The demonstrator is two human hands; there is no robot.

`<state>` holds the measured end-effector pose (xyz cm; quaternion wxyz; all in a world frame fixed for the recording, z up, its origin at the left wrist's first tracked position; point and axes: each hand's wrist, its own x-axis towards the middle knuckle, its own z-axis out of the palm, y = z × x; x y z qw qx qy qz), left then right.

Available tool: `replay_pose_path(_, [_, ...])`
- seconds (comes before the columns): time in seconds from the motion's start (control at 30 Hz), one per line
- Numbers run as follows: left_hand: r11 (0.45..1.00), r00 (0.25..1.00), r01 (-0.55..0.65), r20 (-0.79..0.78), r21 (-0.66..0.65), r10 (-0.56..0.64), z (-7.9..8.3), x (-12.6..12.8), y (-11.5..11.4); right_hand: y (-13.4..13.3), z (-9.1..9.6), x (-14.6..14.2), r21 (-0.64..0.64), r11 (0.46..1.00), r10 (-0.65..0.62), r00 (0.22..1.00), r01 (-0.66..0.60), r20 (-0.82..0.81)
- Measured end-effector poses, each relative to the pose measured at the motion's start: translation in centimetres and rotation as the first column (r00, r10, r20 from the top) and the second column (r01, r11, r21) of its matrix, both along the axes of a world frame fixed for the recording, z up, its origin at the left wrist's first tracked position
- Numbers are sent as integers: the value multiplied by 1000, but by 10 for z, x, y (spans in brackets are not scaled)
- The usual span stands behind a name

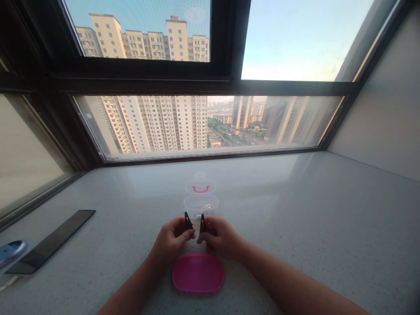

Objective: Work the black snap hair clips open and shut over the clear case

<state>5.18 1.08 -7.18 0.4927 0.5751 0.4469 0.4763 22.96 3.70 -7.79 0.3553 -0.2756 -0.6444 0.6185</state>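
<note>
My left hand point(170, 243) is closed in a pinch on a small black clip point(188, 221) that points upward. My right hand point(220, 237) pinches a second black clip point(202, 223) the same way, close beside the first. Both hands hover above a pink oval lid point(198, 273) lying flat on the grey stone sill. Just beyond the clips stands a clear round plastic container point(201, 204) with small pale items inside. Behind it lies a clear lid point(200, 188) with a pink U-shaped handle.
A long dark flat strip point(52, 240) lies at the left on the sill. A blue and white object point(9, 253) sits at the far left edge. A dark-framed window point(210, 85) runs along the back, and a wall closes the right side.
</note>
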Motion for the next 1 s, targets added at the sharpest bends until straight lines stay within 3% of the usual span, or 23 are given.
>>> replay_pose_path(0.67, [997, 999, -19, -37, -72, 16, 2, 0, 2, 2, -2, 2, -42, 999, 31, 999, -32, -10])
replay_pose_path(1.0, [997, 1000, -7, -31, -76, 5, 3, 1, 0, 2, -3, 2, -4, 1000, -3, 998, 3, 68])
